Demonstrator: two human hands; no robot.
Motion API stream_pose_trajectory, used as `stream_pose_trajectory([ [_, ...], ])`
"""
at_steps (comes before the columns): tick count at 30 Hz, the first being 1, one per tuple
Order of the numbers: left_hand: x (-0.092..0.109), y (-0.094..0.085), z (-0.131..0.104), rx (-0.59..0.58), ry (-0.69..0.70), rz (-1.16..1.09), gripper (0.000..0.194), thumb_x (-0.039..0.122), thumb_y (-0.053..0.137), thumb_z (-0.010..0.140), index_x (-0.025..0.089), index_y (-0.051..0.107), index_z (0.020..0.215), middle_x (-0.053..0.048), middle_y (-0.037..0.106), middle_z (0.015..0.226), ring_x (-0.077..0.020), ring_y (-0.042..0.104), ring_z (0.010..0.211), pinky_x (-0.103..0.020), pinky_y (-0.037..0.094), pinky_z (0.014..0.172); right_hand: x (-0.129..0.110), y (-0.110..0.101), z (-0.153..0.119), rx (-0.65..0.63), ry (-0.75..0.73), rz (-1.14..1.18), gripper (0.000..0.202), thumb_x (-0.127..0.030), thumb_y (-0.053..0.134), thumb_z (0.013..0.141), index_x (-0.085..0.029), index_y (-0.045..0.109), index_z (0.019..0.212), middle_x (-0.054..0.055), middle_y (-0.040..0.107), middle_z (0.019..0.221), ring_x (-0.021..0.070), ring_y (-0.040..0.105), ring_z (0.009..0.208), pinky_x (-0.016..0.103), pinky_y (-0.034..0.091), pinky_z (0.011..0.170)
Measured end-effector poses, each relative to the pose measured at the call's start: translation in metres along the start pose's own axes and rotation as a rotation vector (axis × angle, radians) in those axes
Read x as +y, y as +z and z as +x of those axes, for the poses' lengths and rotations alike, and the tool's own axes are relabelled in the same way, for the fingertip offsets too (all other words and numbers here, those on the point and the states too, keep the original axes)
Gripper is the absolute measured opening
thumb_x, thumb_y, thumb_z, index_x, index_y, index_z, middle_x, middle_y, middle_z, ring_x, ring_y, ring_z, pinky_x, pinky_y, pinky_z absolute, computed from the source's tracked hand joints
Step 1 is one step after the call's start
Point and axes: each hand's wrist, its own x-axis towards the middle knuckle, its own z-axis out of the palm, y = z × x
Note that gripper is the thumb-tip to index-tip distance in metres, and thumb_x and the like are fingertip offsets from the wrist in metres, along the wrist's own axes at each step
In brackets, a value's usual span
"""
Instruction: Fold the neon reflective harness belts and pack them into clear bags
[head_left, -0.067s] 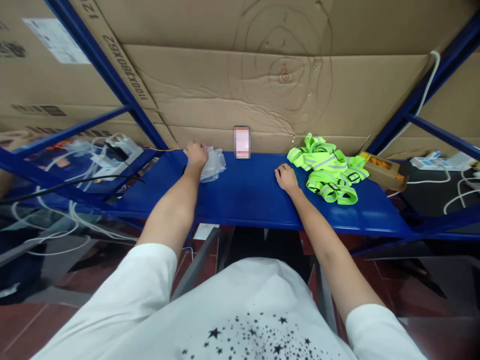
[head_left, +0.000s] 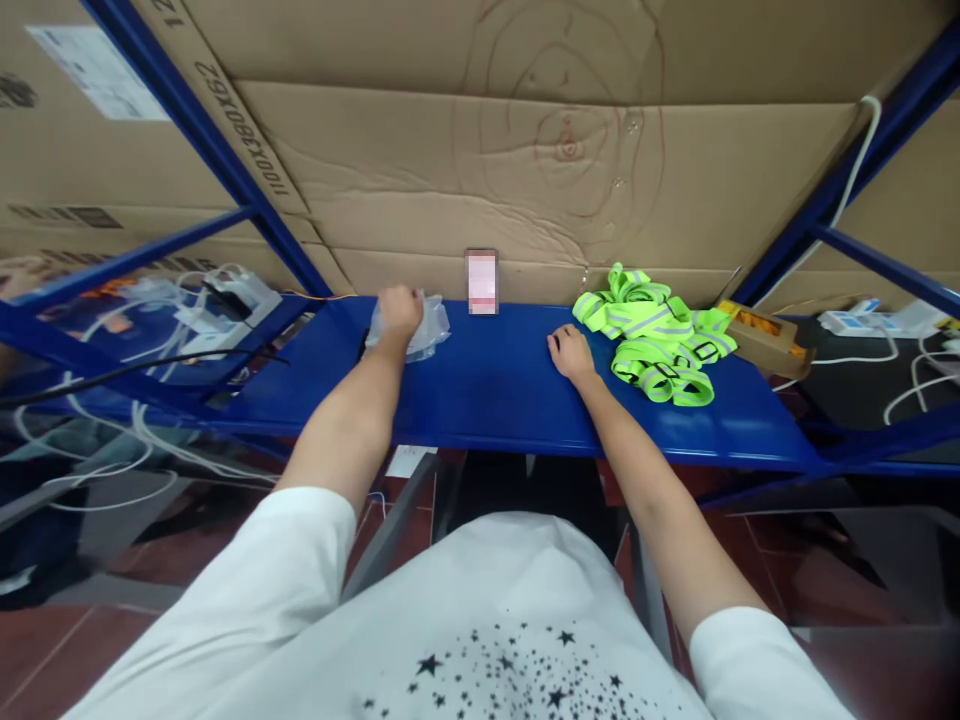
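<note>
My left hand (head_left: 400, 308) is at the back left of the blue shelf, its fingers curled closed on a crumpled clear plastic bag (head_left: 430, 328). The bag spreads out on both sides of the hand; the fingertips are partly hidden. A small dark object shows at the bag's left edge, too covered to name. My right hand (head_left: 571, 352) rests on the shelf with its fingers loosely bent and apart, holding nothing. Just right of it lies a heap of neon-green reflective straps (head_left: 660, 335) with grey stripes and black buckles.
A phone (head_left: 481, 281) leans upright against the cardboard back wall (head_left: 405, 220). Right of the straps sits an open cardboard box (head_left: 765, 338) with orange contents. Blue frame posts (head_left: 289, 235) stand at both sides. White cables and power strips (head_left: 225, 300) lie beyond the left post.
My left hand has shifted slightly right over the plastic bag, and more of the bag shows to its left. My right hand stays in place. The view has tilted a little.
</note>
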Motion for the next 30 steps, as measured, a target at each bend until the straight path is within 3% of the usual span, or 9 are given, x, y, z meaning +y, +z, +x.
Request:
stream_pose_trajectory([
  [4, 0.026, 0.050, -0.019, 0.007, -0.020, 0.067, 0.040, 0.038, 0.064, 0.098, 0.016, 0.060, 0.131, -0.012, 0.062, 0.131, -0.0248, 0.065, 0.112, -0.046, 0.058, 0.094, -0.002, -0.002, -0.002, -0.013, 0.035, -0.024, 0.050, -0.042, 0.033, 0.106, -0.011, 0.064, 0.128, 0.023, 0.056, 0.139, 0.0362, 0.053, 0.124, 0.052, 0.037, 0.111],
  [8, 0.032, 0.082, -0.030, -0.024, -0.001, 0.100, 0.039, 0.038, 0.065, 0.097, 0.017, 0.060, 0.130, -0.011, 0.063, 0.130, -0.0249, 0.065, 0.113, -0.046, 0.058, 0.094, 0.000, -0.001, 0.001, -0.110, 0.108, -0.069, 0.064, -0.055, 0.032, 0.104, -0.013, 0.046, 0.151, 0.020, 0.032, 0.164, 0.0386, 0.033, 0.147, 0.058, 0.023, 0.120],
  [11, 0.027, 0.086, -0.027, -0.028, 0.000, 0.126, 0.040, 0.038, 0.065, 0.097, 0.016, 0.060, 0.130, -0.012, 0.063, 0.130, -0.0250, 0.065, 0.113, -0.046, 0.058, 0.094, 0.003, 0.001, 0.009, -0.261, 0.170, -0.100, 0.077, -0.066, 0.033, 0.101, -0.019, 0.030, 0.162, 0.014, 0.016, 0.172, 0.0372, 0.015, 0.158, 0.062, 0.010, 0.125],
  [15, 0.023, 0.088, -0.020, -0.025, 0.007, 0.160, 0.038, 0.038, 0.064, 0.098, 0.017, 0.061, 0.130, -0.011, 0.063, 0.130, -0.0245, 0.065, 0.112, -0.045, 0.058, 0.094, 0.003, 0.002, 0.017, -0.412, 0.228, -0.133, 0.081, -0.071, 0.025, 0.099, -0.025, 0.020, 0.165, 0.009, 0.011, 0.174, 0.0346, 0.005, 0.161, 0.063, 0.000, 0.126],
  [24, 0.023, 0.092, -0.022, 0.090, 0.114, 0.132, 0.034, 0.037, 0.063, 0.099, 0.017, 0.063, 0.126, -0.011, 0.064, 0.128, -0.0246, 0.065, 0.113, -0.046, 0.056, 0.097, -0.002, -0.002, 0.016, -0.452, 0.247, -0.186, 0.082, -0.074, 0.016, 0.098, -0.028, 0.013, 0.166, 0.005, 0.004, 0.174, 0.0313, 0.000, 0.161, 0.059, -0.002, 0.127],
  [27, 0.026, 0.090, -0.026, 0.188, 0.201, 0.093, 0.028, 0.029, 0.048, 0.103, 0.017, 0.067, 0.120, -0.015, 0.063, 0.130, -0.0293, 0.059, 0.126, -0.049, 0.044, 0.109, -0.003, -0.003, 0.017, -0.457, 0.248, -0.194, 0.083, -0.075, 0.017, 0.098, -0.028, 0.014, 0.166, 0.005, 0.004, 0.174, 0.0318, 0.001, 0.161, 0.059, -0.001, 0.127],
  [30, 0.029, 0.087, -0.030, 0.285, 0.265, 0.054, 0.040, 0.032, 0.043, 0.102, 0.017, 0.062, 0.133, -0.019, 0.049, 0.151, -0.0350, 0.044, 0.142, -0.053, 0.032, 0.117, -0.004, -0.004, 0.017, -0.460, 0.248, -0.196, 0.084, -0.076, 0.018, 0.097, -0.028, 0.014, 0.166, 0.006, 0.004, 0.174, 0.0321, 0.002, 0.161, 0.060, -0.001, 0.127],
])
